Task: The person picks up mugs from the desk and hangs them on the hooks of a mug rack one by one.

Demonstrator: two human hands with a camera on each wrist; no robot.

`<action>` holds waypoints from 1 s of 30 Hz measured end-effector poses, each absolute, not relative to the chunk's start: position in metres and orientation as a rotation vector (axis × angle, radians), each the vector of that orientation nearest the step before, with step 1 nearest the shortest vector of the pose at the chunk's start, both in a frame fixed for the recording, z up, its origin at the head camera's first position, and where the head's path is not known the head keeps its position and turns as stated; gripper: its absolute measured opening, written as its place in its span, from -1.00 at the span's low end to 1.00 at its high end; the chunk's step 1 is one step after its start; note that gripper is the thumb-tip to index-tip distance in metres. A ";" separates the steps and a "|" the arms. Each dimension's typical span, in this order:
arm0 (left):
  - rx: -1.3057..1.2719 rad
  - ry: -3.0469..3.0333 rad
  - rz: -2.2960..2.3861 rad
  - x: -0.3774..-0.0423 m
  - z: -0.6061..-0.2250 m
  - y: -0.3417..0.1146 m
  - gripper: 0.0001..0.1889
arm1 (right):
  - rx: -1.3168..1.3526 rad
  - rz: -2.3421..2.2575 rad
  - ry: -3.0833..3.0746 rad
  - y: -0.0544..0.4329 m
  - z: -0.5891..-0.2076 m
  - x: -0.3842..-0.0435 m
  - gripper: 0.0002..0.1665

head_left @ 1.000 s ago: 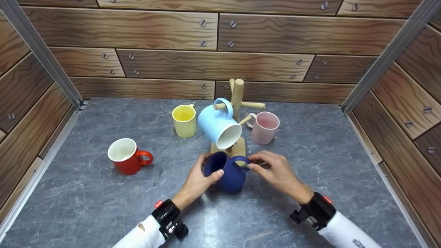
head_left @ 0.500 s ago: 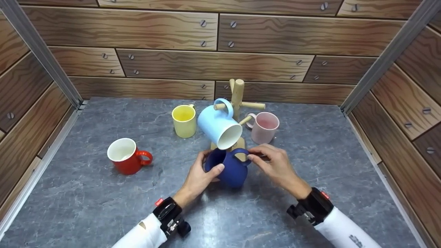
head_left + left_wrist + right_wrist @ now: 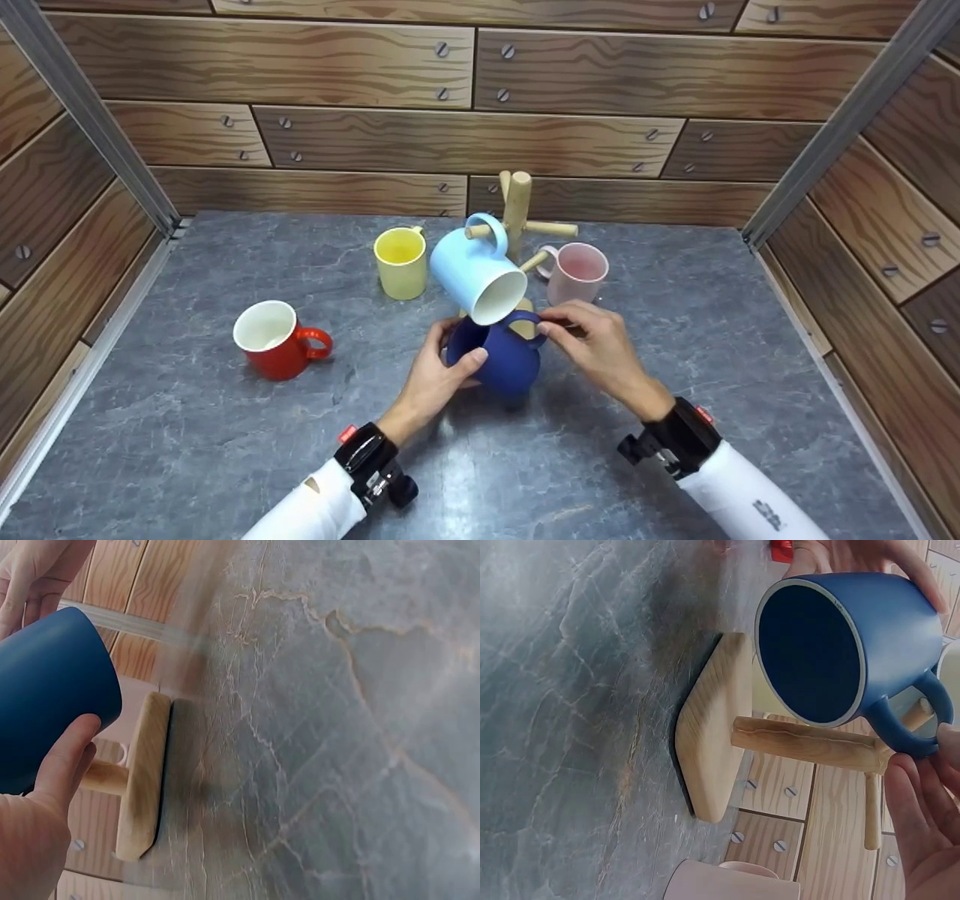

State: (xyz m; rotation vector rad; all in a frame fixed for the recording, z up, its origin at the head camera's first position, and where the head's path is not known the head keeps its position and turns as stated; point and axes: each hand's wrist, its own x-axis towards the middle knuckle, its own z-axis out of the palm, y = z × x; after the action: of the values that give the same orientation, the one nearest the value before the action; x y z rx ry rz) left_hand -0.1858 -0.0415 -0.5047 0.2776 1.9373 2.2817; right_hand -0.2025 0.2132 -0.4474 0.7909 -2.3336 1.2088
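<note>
A dark blue mug (image 3: 514, 367) is held tilted above the table, in front of the wooden mug tree (image 3: 517, 199). My left hand (image 3: 435, 375) grips its body on the opening side, thumb on the near wall. The fingertips of my right hand (image 3: 600, 349) pinch its handle (image 3: 904, 731). In the right wrist view the mug's underside, with a pale ring, faces down towards the table. A light blue mug (image 3: 469, 266) hangs by its handle on a left peg of the tree, just above and behind the dark blue one.
A red mug (image 3: 279, 352) stands upright at the left. Behind it a yellow mug (image 3: 403, 270) stands left of the tree, and a pink mug (image 3: 576, 274) stands to its right. The tree's bare pegs (image 3: 551, 229) stick out on the right. Wood-patterned walls (image 3: 375, 139) enclose the table.
Both hands have raised the dark blue mug slightly and moved it away from me towards the tree. The other mugs have stayed put.
</note>
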 end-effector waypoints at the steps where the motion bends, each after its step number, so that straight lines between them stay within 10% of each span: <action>1: 0.279 1.938 2.282 -0.186 -0.504 -0.042 -0.11 | 0.789 1.206 -2.338 0.213 -0.447 -0.203 -0.83; 30: 0.256 2.114 2.228 -0.193 -0.508 -0.047 -0.10 | 0.739 1.235 -2.381 0.199 -0.456 -0.218 -0.78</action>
State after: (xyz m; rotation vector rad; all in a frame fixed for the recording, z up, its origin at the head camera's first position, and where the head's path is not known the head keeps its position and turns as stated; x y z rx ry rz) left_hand -0.1929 -0.0474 -0.5080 0.2564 2.1142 2.2276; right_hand -0.2184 0.1990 -0.4564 0.7390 -2.3814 1.2348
